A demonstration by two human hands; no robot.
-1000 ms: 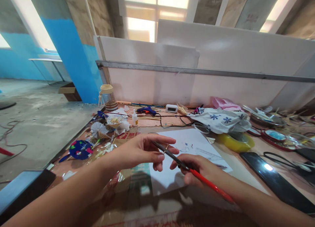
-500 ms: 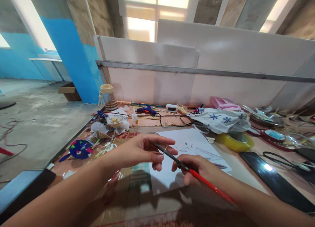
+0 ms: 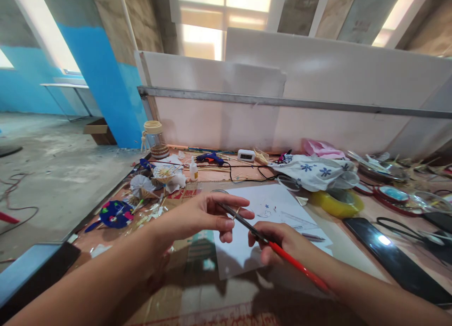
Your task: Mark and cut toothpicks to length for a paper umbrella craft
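Observation:
My left hand (image 3: 215, 215) is raised over the paper, thumb and fingers pinched on a small thin light-coloured stick (image 3: 236, 213). My right hand (image 3: 278, 243) is closed around a red-handled tool (image 3: 298, 262) with long dark jaws. These slim jaws reach up and left to the left hand's fingers, beside the little stick. Whether they grip the stick, I cannot tell. Below both hands lies a white sheet of paper (image 3: 229, 262) with small blue flower drawings, and on it rest a clear ruler (image 3: 296, 219) and a pen (image 3: 313, 237).
Small paper umbrellas (image 3: 141, 187) and a dark blue patterned disc (image 3: 116, 214) lie left. Behind are a glue bottle (image 3: 193, 169), a blue glue gun (image 3: 210, 158) and a white digital clock (image 3: 246, 155). Yellow tape (image 3: 337, 204) and a black phone (image 3: 395, 257) are at right.
The right hand and the red-handled tool have shifted very slightly left. The left hand keeps its pinch and has barely moved.

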